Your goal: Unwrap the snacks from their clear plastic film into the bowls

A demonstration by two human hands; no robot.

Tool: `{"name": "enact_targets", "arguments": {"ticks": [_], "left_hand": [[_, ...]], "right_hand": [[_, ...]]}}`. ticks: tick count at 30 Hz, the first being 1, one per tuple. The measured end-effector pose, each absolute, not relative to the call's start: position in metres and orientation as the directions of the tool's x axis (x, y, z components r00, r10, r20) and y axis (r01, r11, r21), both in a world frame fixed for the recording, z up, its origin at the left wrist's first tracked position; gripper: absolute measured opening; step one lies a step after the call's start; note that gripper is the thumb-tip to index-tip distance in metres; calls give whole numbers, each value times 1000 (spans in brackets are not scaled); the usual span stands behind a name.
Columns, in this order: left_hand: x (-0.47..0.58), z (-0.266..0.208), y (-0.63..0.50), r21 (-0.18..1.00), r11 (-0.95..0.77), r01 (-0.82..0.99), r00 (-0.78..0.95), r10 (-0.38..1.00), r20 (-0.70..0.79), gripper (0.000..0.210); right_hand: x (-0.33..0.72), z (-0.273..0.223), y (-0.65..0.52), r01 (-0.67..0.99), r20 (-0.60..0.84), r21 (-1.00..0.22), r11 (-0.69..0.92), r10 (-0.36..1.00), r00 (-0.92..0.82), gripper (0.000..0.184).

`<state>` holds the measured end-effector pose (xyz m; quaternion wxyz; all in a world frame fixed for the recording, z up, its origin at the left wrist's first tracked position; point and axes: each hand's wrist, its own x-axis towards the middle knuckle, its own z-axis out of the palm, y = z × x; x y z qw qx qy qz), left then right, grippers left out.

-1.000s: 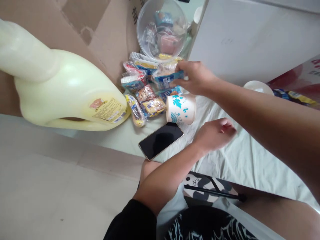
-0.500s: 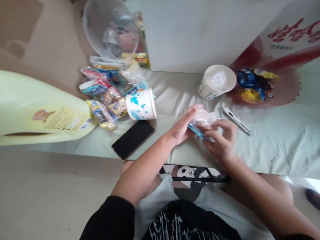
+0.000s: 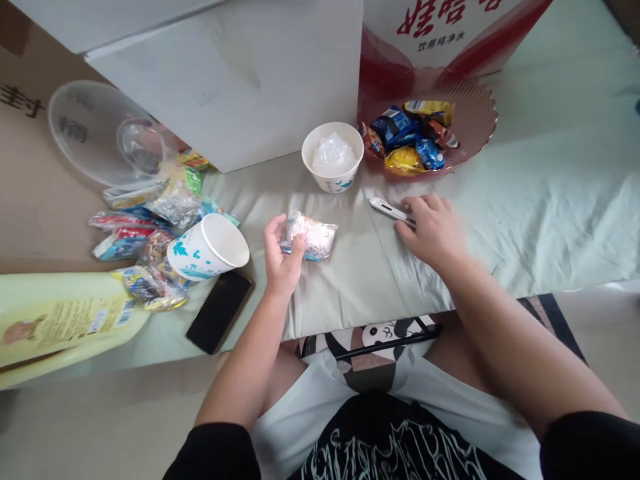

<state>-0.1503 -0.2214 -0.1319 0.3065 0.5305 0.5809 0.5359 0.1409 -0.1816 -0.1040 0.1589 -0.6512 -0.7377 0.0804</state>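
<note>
My left hand [image 3: 284,257] pinches a small snack packet [image 3: 315,237] between thumb and fingers, just above the cloth. The packet has a clear, shiny wrapper with a blue lower edge. To the right, my right hand [image 3: 435,230] closes its thumb and forefinger around one end of a white utility knife [image 3: 387,209] lying on the cloth. The rest of the knife's handle is hidden under the fingers. Beyond both hands stands a paper cup [image 3: 333,183] with crumpled clear plastic inside.
A pink scalloped bowl [image 3: 473,133] holds several wrapped snacks at the back right, before a red and white box [image 3: 445,47]. On the left are a tipped paper cup [image 3: 193,252], a phone [image 3: 220,313], snack packets [image 3: 163,290], a clear tub [image 3: 90,153] and a yellow-green bottle [image 3: 60,320].
My right hand has let go of the packet and moved right onto the utility knife. My left hand keeps the packet. The view has swung to the right.
</note>
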Motion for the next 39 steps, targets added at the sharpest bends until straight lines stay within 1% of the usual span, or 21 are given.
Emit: {"name": "enact_targets", "arguments": {"ticks": [2,3,4,5,7,8,9,11,13,16,18,20,23,25,29,31,33,35,36,38,39], "left_hand": [[-151,-133,-219,874,-213,437,-221,916,334,41],[-152,-133,-218,844,-238,481,-192,911,366,38],[-153,-133,-217,826,-255,504,-163,911,380,38],[-154,-133,-216,817,-266,512,-137,913,384,40],[-155,-134,-215,814,-286,506,-82,923,375,45],[-155,-134,-216,820,-293,491,-41,933,358,47],[-154,-134,-217,835,-295,464,9,944,329,51],[-152,-131,-221,885,-270,380,112,963,245,61],[-150,-126,-224,923,-213,319,203,967,153,65],[-148,-115,-228,928,-156,339,324,945,41,46],[-147,-109,-229,923,-143,358,367,930,2,39],[-146,-104,-229,927,-136,350,386,922,-11,39],[-146,-99,-228,935,-116,334,422,906,-39,40],[-146,-97,-227,939,-101,328,449,891,-61,39],[-147,-96,-227,936,-95,340,471,878,-82,35],[-147,-102,-227,937,-97,335,432,900,-62,36],[-146,-109,-227,943,-105,316,334,943,-7,39],[-144,-117,-228,940,-116,322,189,980,56,44],[-144,-120,-228,931,-122,345,120,989,85,44],[-143,-123,-227,890,-152,430,9,986,164,40],[-143,-123,-227,862,-176,476,-27,976,215,36]], "right_hand": [[136,-101,-180,924,60,-355,140,990,-127,28],[133,-98,-181,896,56,-418,149,989,-138,26],[130,-96,-181,844,69,-512,160,987,-145,23],[127,-93,-182,758,85,-630,170,985,-150,22],[120,-88,-185,481,84,-863,155,983,-166,21],[117,-87,-186,318,63,-941,118,982,-178,22],[113,-86,-187,163,34,-984,66,981,-193,24],[105,-86,-190,-81,-25,-996,-44,974,-226,32],[99,-87,-193,-224,-75,-965,-134,964,-255,38],[93,-88,-199,-297,-128,-925,-237,930,-345,41],[89,-89,-203,-286,-136,-918,-276,894,-427,38],[86,-89,-207,-252,-130,-925,-284,860,-493,37],[84,-91,-206,-188,-123,-953,-238,871,-476,39],[85,-95,-200,-151,-102,-974,-167,926,-363,38],[98,-107,-184,-33,15,-999,13,999,-36,32],[106,-109,-180,40,90,-995,87,993,81,27],[114,-107,-180,176,174,-973,151,977,124,25],[119,-102,-182,418,261,-882,217,964,51,28],[121,-100,-184,551,283,-797,247,959,-20,29],[123,-97,-187,760,257,-590,271,956,-142,29],[123,-97,-188,826,230,-501,257,960,-160,30]]}}
